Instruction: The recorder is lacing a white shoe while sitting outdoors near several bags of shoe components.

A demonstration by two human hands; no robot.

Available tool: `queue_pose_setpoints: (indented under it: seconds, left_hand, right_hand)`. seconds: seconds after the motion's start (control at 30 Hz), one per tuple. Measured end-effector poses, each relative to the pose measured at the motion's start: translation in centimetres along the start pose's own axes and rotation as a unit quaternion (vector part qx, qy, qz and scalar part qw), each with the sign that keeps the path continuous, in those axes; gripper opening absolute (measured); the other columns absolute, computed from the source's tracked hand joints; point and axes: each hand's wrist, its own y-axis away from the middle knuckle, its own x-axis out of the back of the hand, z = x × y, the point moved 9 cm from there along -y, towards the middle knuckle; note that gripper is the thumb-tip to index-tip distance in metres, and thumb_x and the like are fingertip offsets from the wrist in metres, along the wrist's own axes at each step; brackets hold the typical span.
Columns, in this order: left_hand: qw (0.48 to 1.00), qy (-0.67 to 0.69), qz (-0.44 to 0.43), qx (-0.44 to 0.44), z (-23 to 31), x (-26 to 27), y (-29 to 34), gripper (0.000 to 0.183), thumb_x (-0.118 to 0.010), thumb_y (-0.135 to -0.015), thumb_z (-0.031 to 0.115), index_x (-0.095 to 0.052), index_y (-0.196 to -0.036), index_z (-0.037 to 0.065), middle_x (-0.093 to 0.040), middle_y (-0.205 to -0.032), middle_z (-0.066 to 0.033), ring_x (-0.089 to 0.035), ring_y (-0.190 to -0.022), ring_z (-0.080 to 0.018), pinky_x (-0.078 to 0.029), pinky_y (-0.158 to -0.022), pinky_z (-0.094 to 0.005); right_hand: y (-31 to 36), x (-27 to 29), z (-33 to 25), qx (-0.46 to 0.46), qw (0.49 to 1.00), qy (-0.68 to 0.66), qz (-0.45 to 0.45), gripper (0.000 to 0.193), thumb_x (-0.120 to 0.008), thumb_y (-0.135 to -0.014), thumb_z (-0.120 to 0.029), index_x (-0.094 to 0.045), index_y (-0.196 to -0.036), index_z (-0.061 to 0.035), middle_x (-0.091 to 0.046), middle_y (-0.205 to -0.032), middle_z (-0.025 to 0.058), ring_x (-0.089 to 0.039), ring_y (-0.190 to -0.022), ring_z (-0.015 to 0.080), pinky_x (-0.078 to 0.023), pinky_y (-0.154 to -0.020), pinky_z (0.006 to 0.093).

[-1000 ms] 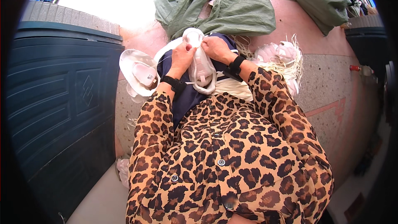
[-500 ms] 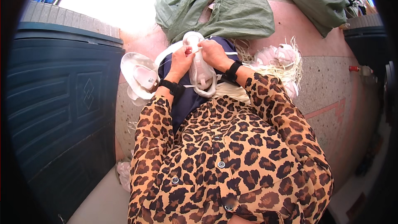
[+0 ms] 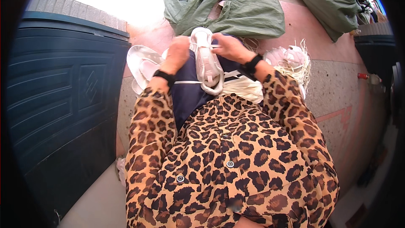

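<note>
A white and pale pink sneaker (image 3: 209,68) lies on my lap over dark blue cloth, its toe pointing away from me. My left hand (image 3: 177,53), somewhat smeared by motion, is closed to the left of the shoe's front. On the right, my right hand (image 3: 232,48) pinches a white shoelace (image 3: 214,46) that crosses the shoe. The lace runs toward both hands; the left fingertips are blurred. Beside the shoe's heel, a bundle of cream laces (image 3: 244,90) rests on my lap.
More pale shoes (image 3: 141,63) lie on the floor at left. To the right are pinkish shoes (image 3: 291,57) among loose cream strands. Large green sacks (image 3: 249,10) stand ahead. A dark blue panelled door (image 3: 63,93) bounds the left side.
My hands have moved apart, the left to the left and the right to the right, drawing the lace outward. The shoe's front is more exposed. The view has shifted slightly.
</note>
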Motion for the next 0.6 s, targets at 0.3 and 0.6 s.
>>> queue_pose_setpoints:
  seconds: [0.3,0.6]
  left_hand:
    - [0.762,-0.402,0.188,0.472,-18.4,33.9,22.0,0.027,-0.047,-0.078,0.021,-0.06,-0.081,-0.003,-0.06,-0.084,-0.0221,-0.059,-0.078,-0.0389,-0.048,-0.065,-0.0469]
    - [0.525,0.234,0.628,0.524,-28.0,40.0,41.1,0.033,-0.037,-0.079,0.001,-0.042,-0.105,-0.017,-0.053,-0.107,-0.0239,-0.06,-0.084,-0.0328,-0.051,-0.073,-0.0364]
  right_hand:
    - [13.6,13.4,11.6,-0.089,0.866,-0.47,0.146,0.031,-0.06,-0.079,-0.016,-0.054,-0.107,-0.0026,-0.052,-0.067,-0.0038,-0.047,-0.056,0.0056,-0.041,-0.055,0.0221]
    - [29.0,35.5,16.8,0.186,0.548,-0.746,0.33,0.008,-0.048,-0.088,-0.008,-0.051,-0.09,-0.0013,-0.034,-0.054,-0.0027,-0.037,-0.049,0.0073,-0.037,-0.053,0.0223]
